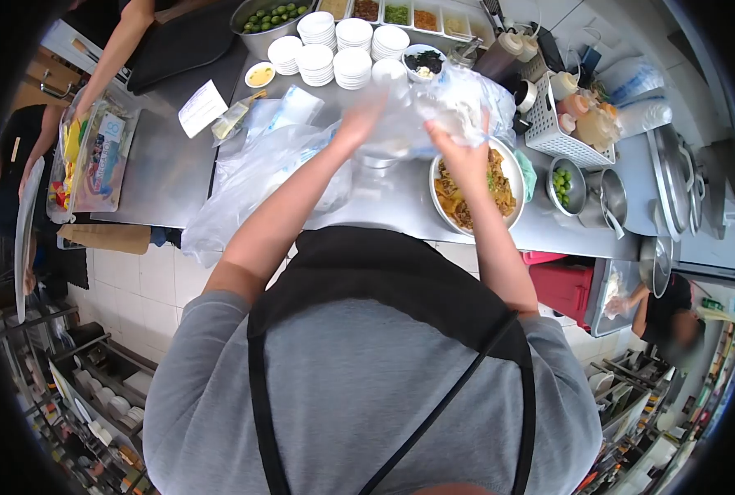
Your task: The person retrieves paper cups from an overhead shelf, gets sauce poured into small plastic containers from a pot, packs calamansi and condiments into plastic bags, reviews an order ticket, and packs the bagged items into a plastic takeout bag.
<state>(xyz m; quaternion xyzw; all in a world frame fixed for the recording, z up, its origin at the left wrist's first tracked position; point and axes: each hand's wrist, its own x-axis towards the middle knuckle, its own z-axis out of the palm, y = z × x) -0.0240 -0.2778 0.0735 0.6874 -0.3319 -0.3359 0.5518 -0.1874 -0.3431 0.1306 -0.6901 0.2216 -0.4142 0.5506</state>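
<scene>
In the head view my right hand [462, 153] is closed on a crumpled clear plastic bag [458, 111], its thumb and fingers pressed into the film. My left hand [366, 114] is smeared by motion beside the bag, so its fingers cannot be made out. Below my right wrist sits a white bowl [439, 206] filled with a brown-sauced noodle-like dish [458, 194] with green bits. More loose plastic bags [260, 173] are spread on the steel counter under my left forearm. Behind my hands stand several stacks of small white dishes [352, 66].
A steel bowl of green limes [272, 18] and a tray of toppings [396, 14] line the back. At right are a white basket of squeeze bottles [569, 132] and a small bowl of green pieces [565, 186]. Other people's arms [116, 54] show at left; another person [664, 318] is at right.
</scene>
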